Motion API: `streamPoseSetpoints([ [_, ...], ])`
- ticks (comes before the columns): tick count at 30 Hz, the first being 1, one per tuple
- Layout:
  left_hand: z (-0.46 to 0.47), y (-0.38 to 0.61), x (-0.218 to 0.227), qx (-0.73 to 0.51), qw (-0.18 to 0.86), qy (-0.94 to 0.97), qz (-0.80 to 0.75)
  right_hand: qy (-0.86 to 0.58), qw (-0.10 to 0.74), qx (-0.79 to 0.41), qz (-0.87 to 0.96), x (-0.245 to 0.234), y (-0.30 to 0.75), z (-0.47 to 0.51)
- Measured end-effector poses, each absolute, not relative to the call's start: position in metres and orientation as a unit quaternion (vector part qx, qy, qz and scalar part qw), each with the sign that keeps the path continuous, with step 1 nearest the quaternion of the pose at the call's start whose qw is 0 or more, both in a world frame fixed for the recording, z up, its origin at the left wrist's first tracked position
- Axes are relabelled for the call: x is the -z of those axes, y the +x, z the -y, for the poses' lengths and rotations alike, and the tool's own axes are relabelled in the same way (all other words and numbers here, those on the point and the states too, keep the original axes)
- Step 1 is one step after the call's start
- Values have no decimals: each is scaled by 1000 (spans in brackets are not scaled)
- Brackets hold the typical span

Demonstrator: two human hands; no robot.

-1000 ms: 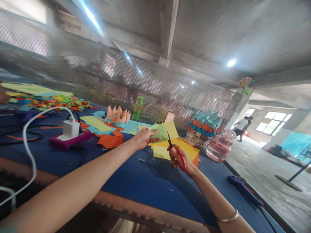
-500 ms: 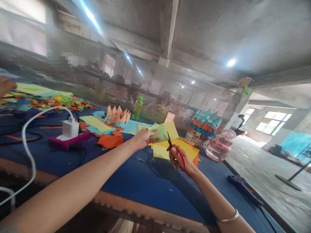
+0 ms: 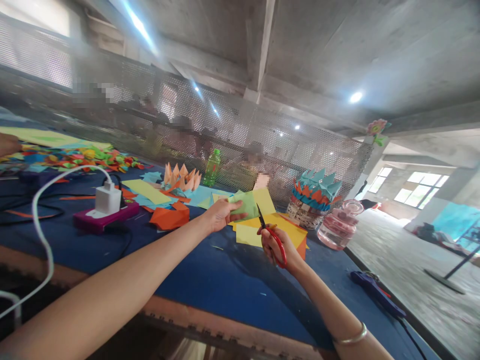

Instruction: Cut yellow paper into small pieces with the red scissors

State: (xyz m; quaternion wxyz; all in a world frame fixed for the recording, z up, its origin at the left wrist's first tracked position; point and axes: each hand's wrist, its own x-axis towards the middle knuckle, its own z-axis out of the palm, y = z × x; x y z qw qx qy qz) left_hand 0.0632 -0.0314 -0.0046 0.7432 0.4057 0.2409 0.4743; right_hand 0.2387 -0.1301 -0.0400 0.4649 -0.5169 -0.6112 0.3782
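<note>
Orange paper [image 3: 168, 218], power strip [image 3: 101, 221] block left of left hand [image 3: 222, 215]; basket [image 3: 303, 216], jar [image 3: 339, 232] stand past yellow paper [image 3: 289, 230] beyond right hand [image 3: 273, 248].

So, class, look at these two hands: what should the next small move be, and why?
Probably bring the red-handled scissors in the right hand to the green paper piece held by the left hand. The scissors' dark blades already point up beside its edge, and the left hand has it gripped.
</note>
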Motion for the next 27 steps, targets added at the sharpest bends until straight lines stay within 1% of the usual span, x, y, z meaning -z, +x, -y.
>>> streamPoseSetpoints([
  [5, 31, 63, 5, -476, 742, 408, -237, -526, 462, -385, 602, 39, 236, 130],
  [14, 31, 63, 5, -478, 745, 404, -232, -549, 464, -354, 598, 36, 233, 130],
  [27, 33, 63, 5, -481, 744, 401, -230, -552, 451, -326, 621, 46, 241, 127],
])
